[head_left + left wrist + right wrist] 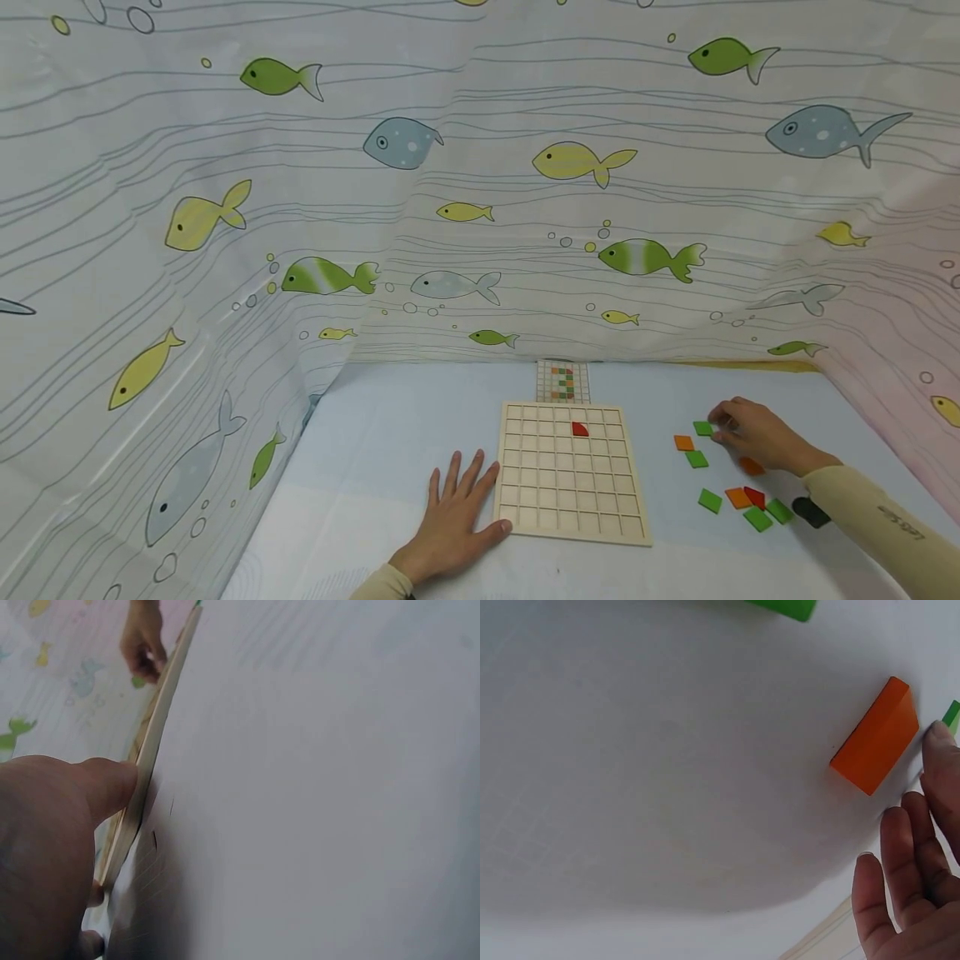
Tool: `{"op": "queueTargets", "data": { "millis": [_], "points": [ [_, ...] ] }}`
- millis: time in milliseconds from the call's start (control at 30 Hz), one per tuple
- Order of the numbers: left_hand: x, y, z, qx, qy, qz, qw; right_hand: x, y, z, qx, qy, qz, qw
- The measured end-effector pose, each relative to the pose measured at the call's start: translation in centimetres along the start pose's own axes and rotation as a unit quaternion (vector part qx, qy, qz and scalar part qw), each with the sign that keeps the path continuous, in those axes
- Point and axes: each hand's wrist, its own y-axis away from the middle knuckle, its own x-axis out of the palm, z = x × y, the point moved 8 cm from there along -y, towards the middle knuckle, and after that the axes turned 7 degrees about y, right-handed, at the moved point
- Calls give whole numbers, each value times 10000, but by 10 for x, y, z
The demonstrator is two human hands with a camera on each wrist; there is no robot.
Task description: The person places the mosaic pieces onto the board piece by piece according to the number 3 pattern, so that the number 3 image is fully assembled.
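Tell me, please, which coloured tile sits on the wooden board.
The red tile near the far edge of the board; all other visible tiles are off it.

L hand (456, 518): palm down, fingers straight, spread approx. fwd; L thumb (493, 532) out to R side. L wrist (407, 562) low ctr. R hand (759, 433): palm turned down/in, fingers bent, R thumb (941, 750) opp. index, tips close. Other R fingers (904, 862) loosely curled. R forearm (873, 508) angled in from lower R.

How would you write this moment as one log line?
left hand: touching pale wooden grid board | right hand: at green four-sided tile | board: one red quarter-round piece
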Motion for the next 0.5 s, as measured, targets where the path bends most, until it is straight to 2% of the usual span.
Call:
{"op": "queueTargets", "data": {
  "millis": [500],
  "points": [
    [2, -1, 2, -20, -37, 16, 10000, 4, -1, -6, 108, -57, 1, 9999]
  ]
}}
